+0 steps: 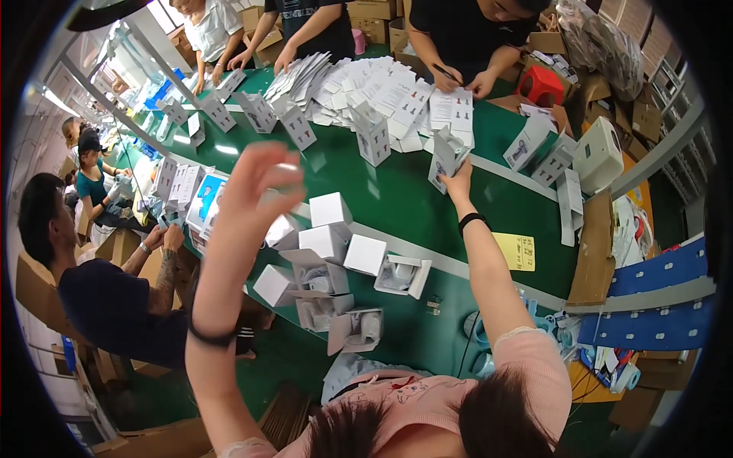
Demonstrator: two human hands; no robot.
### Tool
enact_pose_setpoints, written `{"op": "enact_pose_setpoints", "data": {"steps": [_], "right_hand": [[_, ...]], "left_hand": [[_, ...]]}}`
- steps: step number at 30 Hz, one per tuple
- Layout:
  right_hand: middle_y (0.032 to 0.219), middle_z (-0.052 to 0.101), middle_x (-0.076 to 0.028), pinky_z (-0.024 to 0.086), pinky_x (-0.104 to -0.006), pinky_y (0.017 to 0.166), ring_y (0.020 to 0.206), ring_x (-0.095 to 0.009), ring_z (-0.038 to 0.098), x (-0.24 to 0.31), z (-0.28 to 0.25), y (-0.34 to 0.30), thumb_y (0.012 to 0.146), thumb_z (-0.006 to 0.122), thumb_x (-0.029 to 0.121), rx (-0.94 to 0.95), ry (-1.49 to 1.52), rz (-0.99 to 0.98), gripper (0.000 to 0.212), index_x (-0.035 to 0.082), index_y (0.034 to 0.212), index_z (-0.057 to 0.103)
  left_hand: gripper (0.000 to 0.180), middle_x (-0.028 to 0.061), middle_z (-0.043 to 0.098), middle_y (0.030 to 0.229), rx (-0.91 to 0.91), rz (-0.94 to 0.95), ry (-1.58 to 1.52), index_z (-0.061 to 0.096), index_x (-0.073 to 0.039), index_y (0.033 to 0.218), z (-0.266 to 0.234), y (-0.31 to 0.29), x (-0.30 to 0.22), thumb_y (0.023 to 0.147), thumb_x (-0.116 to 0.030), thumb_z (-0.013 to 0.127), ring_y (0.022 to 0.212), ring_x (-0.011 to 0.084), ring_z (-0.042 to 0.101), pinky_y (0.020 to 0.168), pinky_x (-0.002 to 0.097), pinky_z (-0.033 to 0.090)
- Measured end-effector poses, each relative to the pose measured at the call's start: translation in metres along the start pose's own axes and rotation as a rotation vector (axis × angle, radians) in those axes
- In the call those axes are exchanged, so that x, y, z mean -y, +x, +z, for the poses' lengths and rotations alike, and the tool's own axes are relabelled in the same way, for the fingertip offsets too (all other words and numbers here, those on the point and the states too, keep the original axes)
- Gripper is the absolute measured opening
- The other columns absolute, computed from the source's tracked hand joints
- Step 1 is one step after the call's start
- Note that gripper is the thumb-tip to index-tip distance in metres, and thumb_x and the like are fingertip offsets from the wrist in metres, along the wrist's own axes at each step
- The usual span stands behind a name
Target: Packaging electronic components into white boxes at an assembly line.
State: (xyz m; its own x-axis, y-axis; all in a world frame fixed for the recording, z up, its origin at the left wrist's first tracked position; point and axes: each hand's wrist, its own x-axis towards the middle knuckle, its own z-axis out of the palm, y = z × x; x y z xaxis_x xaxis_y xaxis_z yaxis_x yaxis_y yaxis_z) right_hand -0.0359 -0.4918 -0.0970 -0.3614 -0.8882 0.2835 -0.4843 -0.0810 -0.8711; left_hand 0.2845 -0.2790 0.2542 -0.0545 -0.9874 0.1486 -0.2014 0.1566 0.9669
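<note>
My right hand (460, 180) reaches forward over the green table and grips a white printed box (443, 159), which stands upright with its top flaps up. My left hand (269, 182) is raised in the air, close to the camera, with curled fingers and the thumb apart; nothing shows in it. Beyond and below that hand sits a group of plain white boxes (330, 209). Several of these face me with open ends, and clear-wrapped contents (398, 275) show inside. Another printed box (372, 137) stands on the table left of the one I hold.
A large heap of flat printed cartons (355, 85) covers the far side, where people stand; one holds a pen (448, 74). Printed boxes (531, 143) stand at the right, near a yellow note (515, 252). A seated person (114, 305) works at the left.
</note>
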Motion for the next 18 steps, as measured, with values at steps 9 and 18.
{"op": "enact_pose_setpoints", "data": {"steps": [9, 18], "right_hand": [[0.119, 0.040, -0.019, 0.038, -0.0372, 0.094, 0.112, -0.033, 0.044, -0.008, -0.023, -0.015, 0.052, 0.078, 0.006, -0.097, 0.069, 0.005, 0.091, 0.000, 0.128, 0.029], [0.117, 0.043, -0.022, 0.040, -0.0387, 0.092, 0.108, -0.038, 0.046, 0.004, -0.052, -0.002, 0.051, 0.078, 0.010, 0.079, -0.003, 0.080, 0.086, -0.001, 0.123, 0.032]], "left_hand": [[0.121, 0.0241, 0.036, 0.128, -0.132, -0.159, 0.854, 0.007, 0.006, 0.134, 0.125, 0.227, 0.254, 0.048, -0.026, 0.086, 0.115, 0.0365, 0.042, 0.095, 0.0386, 0.038], [0.096, 0.0227, 0.043, 0.121, -0.179, 0.000, 0.297, 0.028, 0.004, 0.121, 0.136, 0.274, 0.332, 0.046, -0.019, 0.084, 0.109, 0.0336, 0.046, 0.090, 0.0383, 0.041]]}}
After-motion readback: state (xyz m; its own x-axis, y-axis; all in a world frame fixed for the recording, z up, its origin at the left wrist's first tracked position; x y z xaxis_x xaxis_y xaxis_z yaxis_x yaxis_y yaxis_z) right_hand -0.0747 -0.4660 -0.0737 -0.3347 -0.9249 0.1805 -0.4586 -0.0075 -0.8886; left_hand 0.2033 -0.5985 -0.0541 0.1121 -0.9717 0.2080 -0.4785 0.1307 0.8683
